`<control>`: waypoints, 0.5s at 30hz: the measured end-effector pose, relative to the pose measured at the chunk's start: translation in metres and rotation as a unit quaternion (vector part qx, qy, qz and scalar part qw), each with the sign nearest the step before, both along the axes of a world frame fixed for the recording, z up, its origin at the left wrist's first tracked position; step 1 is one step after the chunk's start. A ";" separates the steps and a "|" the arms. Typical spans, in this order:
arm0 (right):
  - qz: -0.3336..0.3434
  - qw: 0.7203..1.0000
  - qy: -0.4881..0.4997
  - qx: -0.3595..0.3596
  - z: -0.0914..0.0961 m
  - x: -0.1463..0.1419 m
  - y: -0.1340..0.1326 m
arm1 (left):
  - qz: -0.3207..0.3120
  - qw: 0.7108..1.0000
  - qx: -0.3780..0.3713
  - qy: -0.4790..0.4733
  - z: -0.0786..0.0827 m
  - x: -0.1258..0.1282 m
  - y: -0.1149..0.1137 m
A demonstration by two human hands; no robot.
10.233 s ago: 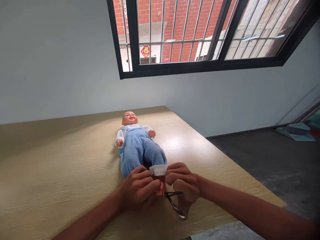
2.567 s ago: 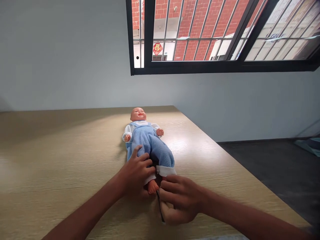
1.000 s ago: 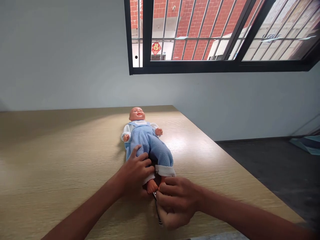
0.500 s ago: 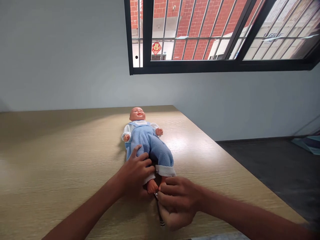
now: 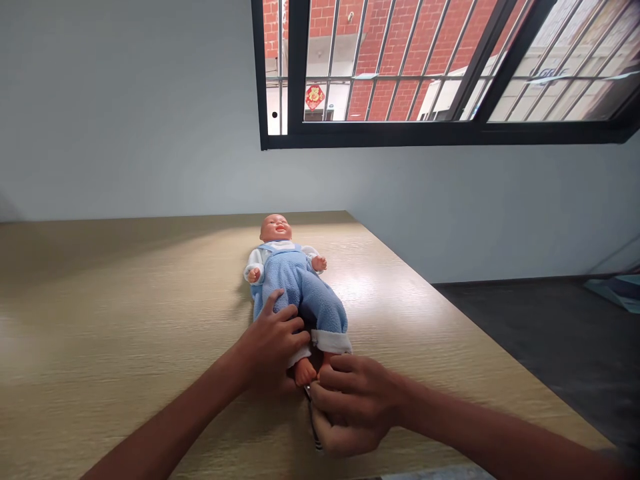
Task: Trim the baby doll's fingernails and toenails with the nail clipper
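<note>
A baby doll [image 5: 283,270] in blue fleece dungarees and a white top lies on its back on the wooden table, its bare feet toward me. My left hand [image 5: 275,343] is closed round the doll's lower leg on the left, with the thumb hidden beneath. The foot [image 5: 304,372] of that leg sticks out below my fingers. Beside the feet, my right hand [image 5: 350,403] pinches a slim dark tool with silvery parts [image 5: 315,427]. The tool's upper end is close to the toes; whether it touches them I cannot tell. My right fingers partly cover the doll's other foot.
The pale wooden table [image 5: 125,300] extends to the left and back, and its right edge slants down toward me. Past that edge lies a dark floor [image 5: 525,333]. A black-framed window [image 5: 380,133] with metal bars is in the wall behind the table.
My right hand and the slim tool have shifted slightly left. My left hand keeps its hold on the doll's leg, and the doll lies as before.
</note>
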State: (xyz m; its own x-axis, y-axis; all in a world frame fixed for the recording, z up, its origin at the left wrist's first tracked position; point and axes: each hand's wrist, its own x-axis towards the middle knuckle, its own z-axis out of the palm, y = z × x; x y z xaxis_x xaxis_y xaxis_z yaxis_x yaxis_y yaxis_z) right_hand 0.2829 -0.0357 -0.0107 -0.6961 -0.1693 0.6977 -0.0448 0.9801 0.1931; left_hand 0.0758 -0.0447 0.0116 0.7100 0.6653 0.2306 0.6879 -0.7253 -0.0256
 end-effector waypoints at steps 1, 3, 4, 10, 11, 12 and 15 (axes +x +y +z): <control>-0.005 1.000 -0.003 0.001 -0.001 0.000 0.000 | 0.000 1.000 0.002 0.001 0.000 0.000 0.000; -0.010 1.000 -0.006 0.003 -0.004 0.001 0.000 | 0.002 1.000 0.005 0.001 0.000 0.000 0.000; -0.011 1.000 -0.010 0.004 -0.005 0.002 0.001 | 0.003 1.000 0.006 0.000 0.000 0.000 0.000; -0.017 0.999 -0.025 0.015 -0.015 0.004 0.003 | 0.003 1.000 0.004 0.008 0.002 -0.001 -0.001; -0.022 0.999 -0.024 0.015 -0.016 0.003 0.002 | 0.002 1.000 0.004 0.009 0.002 -0.001 -0.001; -0.025 0.999 -0.026 0.016 -0.017 0.003 0.002 | 0.002 1.000 0.003 0.010 0.002 -0.001 0.000; -0.029 0.999 -0.020 0.011 -0.018 0.003 0.001 | 0.002 1.000 0.001 0.007 0.002 0.000 0.000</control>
State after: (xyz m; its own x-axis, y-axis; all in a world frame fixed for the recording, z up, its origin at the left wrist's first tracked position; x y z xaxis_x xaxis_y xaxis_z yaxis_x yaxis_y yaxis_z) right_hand 0.2859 -0.0346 -0.0283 -0.7322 -0.1441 0.6656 0.0031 0.9767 0.2148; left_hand 0.0755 -0.0449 0.0136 0.7101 0.6681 0.2224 0.6909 -0.7220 -0.0371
